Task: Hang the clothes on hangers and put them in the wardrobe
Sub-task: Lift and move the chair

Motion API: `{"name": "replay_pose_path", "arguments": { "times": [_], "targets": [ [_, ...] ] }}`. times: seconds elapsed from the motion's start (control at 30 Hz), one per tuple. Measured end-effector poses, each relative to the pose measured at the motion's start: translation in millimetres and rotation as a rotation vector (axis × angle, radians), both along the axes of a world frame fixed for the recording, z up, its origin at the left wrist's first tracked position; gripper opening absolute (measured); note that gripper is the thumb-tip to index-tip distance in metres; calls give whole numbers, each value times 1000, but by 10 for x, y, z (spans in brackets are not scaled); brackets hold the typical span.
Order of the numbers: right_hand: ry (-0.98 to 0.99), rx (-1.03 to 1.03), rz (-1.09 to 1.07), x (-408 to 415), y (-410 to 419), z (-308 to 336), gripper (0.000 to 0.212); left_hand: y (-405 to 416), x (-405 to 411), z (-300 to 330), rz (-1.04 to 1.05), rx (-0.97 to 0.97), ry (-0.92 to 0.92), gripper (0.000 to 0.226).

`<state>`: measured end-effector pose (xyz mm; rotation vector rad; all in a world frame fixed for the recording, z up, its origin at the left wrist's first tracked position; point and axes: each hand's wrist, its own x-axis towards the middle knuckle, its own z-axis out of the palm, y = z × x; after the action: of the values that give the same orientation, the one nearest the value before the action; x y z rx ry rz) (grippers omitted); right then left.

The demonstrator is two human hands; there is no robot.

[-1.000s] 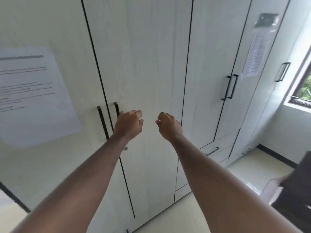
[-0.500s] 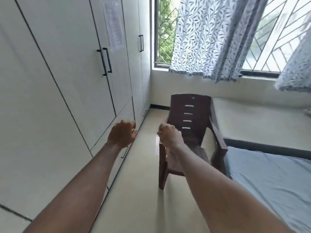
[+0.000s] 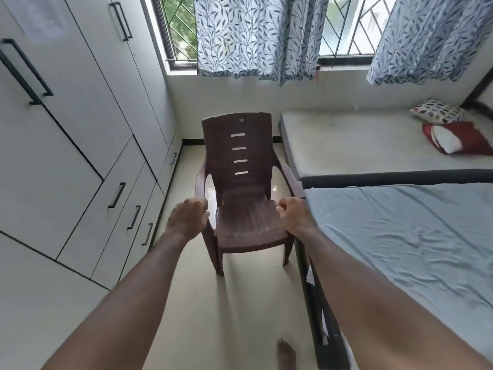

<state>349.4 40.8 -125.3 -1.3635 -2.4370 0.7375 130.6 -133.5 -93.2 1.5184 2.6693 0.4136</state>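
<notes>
The white wardrobe point(image 3: 80, 108) runs along the left wall, its doors and drawers closed, with black handles point(image 3: 25, 72). No clothes or hangers are in view. Both my arms reach straight forward. My left hand point(image 3: 188, 217) and my right hand point(image 3: 293, 213) have curled fingers and hold nothing that I can see. They hover in front of the two armrests of a brown plastic chair point(image 3: 240, 182); I cannot tell whether they touch it.
The chair stands on the cream floor point(image 3: 240, 303) between the wardrobe and a bed with a pale blue sheet point(image 3: 400, 236). A second bed point(image 3: 360, 140) with pillows point(image 3: 453, 137) lies under curtained windows point(image 3: 256, 36). My bare foot point(image 3: 286, 353) shows at the bottom.
The view has swung right, from the wardrobe doors to the chair, beds and window. Both hands kept the same curled pose in front of me.
</notes>
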Motion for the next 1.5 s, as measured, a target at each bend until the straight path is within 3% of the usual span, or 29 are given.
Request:
{"name": "replay_pose_path", "arguments": {
  "times": [0.17, 0.4, 0.63, 0.93, 1.17, 1.5],
  "targets": [
    [-16, -53, 3, 112, 770, -448, 20, 518, -102, -490, 45, -81, -92, 8],
    [-121, -163, 28, 42, 1515, -1260, 23, 1043, -374, -1184, 128, -159, -216, 37],
    [-273, -231, 26, -271, 2248, -1956, 29, 1614, -1119, -2117, 187, -293, -219, 62],
    [-568, -116, 110, -681, 3066, -2941, 70, 1905, -2000, -3446, 295, -481, -219, 79],
    [-610, 6, 88, -982, 3267, -3102, 77, 1924, -2378, -3684, 225, -435, -104, 71],
    [-593, -40, 111, -2112, 4054, -3144, 83, 2976, -3850, -3659, 196, -513, -83, 71]
  ]
}}
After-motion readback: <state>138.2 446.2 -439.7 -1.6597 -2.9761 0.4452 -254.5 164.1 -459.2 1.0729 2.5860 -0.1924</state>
